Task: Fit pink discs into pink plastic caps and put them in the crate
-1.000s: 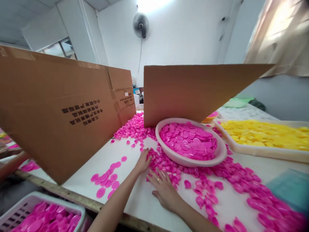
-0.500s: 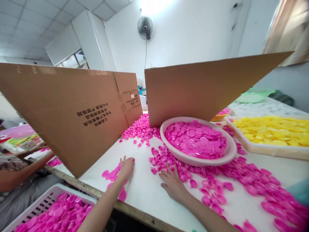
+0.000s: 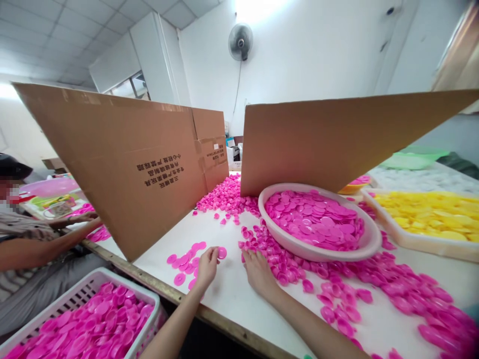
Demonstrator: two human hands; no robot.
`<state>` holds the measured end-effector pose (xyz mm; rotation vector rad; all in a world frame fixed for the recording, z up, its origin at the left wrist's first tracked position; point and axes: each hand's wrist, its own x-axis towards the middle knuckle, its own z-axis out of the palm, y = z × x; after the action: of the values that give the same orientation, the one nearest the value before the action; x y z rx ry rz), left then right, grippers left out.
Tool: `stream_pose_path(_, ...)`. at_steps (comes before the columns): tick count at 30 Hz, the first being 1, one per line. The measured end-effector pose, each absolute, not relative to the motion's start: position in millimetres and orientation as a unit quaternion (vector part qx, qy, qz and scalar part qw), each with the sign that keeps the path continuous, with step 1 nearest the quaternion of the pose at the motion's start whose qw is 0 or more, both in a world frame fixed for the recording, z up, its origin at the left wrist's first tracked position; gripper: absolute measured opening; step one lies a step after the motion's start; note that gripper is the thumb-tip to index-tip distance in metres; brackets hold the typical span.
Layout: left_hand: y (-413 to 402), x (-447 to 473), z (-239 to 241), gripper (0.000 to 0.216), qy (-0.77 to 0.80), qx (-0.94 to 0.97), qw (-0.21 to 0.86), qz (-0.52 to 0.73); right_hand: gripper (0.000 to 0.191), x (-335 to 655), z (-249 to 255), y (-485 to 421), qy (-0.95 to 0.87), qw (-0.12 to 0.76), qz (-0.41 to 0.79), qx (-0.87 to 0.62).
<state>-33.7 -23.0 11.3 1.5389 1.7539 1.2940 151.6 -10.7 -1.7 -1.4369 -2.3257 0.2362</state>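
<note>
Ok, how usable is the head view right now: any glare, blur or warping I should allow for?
Head view: glare blows out the wall above the fan; wide-angle warping stretches the cardboard flap toward the right edge; the left hand and right hand look sharp, without obvious motion blur.

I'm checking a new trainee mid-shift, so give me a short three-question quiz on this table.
1. Which hand rests among the flat pink discs, the left hand or the right hand?
2. True or false: the yellow pieces lie in the white oval basin.
3. What fills the white slotted crate at lower left: A pink pieces, B yellow pieces, C green pieces?

Key: 1 left hand; 2 false, they lie in a separate tray; 3 A.
</note>
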Motion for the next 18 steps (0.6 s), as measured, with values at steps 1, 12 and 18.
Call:
stream_pose_path(1,-23.2,-31.6,11.2,0.041,0.633,0.546,0.245,0.491,0.044,145.7,-0.3,-6.1,-0.829,0.193,0.075,-0.520)
stream_pose_path(12,-28.1,-34.5,-6.6,0.039,0.595,0.458,0.339,0.567,0.021,121.4,5.9,-11.4,-0.872,0.195,0.203,-0.400)
stream_pose_path(18,-34.4,-39.3,0.5,0.036,0.609,0.495,0.311,0.536,0.024,111.9,14.6,-6.4,-0.837,0.186,0.290,-0.426)
